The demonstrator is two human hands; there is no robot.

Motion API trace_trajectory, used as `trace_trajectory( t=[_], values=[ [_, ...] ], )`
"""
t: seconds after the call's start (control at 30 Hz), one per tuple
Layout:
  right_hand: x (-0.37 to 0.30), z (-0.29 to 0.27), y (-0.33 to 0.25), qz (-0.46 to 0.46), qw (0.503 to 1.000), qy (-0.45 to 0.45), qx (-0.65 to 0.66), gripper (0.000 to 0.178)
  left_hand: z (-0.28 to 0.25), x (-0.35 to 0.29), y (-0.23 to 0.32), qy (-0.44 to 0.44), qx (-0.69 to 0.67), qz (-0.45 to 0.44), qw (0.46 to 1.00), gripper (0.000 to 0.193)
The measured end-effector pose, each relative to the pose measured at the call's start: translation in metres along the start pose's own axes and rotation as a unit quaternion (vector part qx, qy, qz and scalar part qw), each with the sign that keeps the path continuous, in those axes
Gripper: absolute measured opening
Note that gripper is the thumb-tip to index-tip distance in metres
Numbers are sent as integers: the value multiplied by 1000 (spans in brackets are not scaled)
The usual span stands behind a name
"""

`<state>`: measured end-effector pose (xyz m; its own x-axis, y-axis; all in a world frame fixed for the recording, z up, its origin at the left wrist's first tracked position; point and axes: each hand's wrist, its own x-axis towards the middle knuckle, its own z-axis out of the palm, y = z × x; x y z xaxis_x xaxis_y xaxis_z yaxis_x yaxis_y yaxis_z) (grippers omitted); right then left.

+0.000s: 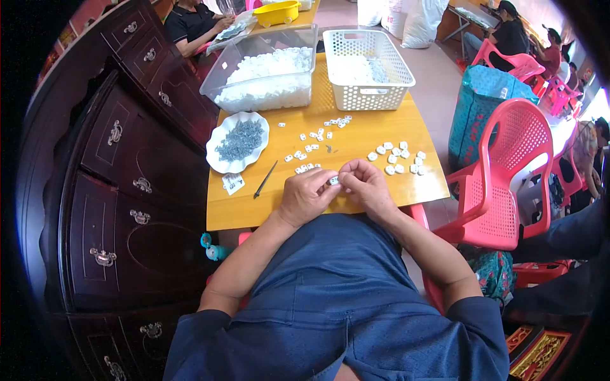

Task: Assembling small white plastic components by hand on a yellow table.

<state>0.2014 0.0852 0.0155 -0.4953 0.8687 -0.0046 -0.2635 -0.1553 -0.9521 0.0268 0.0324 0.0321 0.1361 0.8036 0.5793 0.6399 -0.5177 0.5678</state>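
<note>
My left hand point(306, 197) and my right hand point(368, 189) meet over the near edge of the yellow wooden table point(279, 213). Between their fingertips they pinch one small white plastic piece point(334, 181) with dark marks on it. Just beyond my left hand lie several small white rectangular pieces point(304, 156) with dark holes. To the right of my right hand, several rounder white pieces point(399, 169) are scattered. A dark pointed tool point(265, 180) rests left of my left hand, near a small white printed slip point(233, 183).
A scalloped white plate point(216, 160) holds small grey parts. Behind stand a clear bin point(305, 95) of white pieces and a white perforated basket point(368, 95). Dark drawers point(121, 190) line the left. A red chair point(508, 165) and a teal bag point(476, 105) stand right; other people sit farther off.
</note>
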Motion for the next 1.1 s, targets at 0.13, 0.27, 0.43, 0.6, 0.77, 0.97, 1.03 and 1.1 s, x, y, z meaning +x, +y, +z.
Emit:
trace_trajectory(
  t=[0.13, 0.27, 0.43, 0.6, 0.77, 0.97, 1.03, 1.1],
  values=[
    [-2, -3, -5, 12, 1000, 7, -7, 11, 0, 4, 4, 2, -6, -17, 1000, 22],
    [2, -11, 2, -21, 1000, -6, -11, 12, 4, 6, 3, 7, -4, -3, 1000, 20],
    [9, -37, -31, -71, 994, 43, -64, 12, 3, 30, 10, -48, 71, 45, 995, 18],
    [10, -105, -83, -140, 971, 140, -132, 18, 33, 51, 5, -111, 69, 57, 990, 19],
    [-11, -187, -70, -121, 934, 306, -136, 28, 77, 57, -10, -124, 23, 89, 988, 25],
    [-19, -229, -26, 3, 972, 216, 86, 68, 101, 74, -3, -182, 34, 77, 980, 71],
    [-16, -232, -24, -7, 975, 186, 124, 67, 110, 82, 1, -218, 49, 82, 971, 83],
    [-12, -233, -24, -20, 974, 155, 162, 67, 122, 90, 5, -232, 63, 87, 967, 86]
  ],
)
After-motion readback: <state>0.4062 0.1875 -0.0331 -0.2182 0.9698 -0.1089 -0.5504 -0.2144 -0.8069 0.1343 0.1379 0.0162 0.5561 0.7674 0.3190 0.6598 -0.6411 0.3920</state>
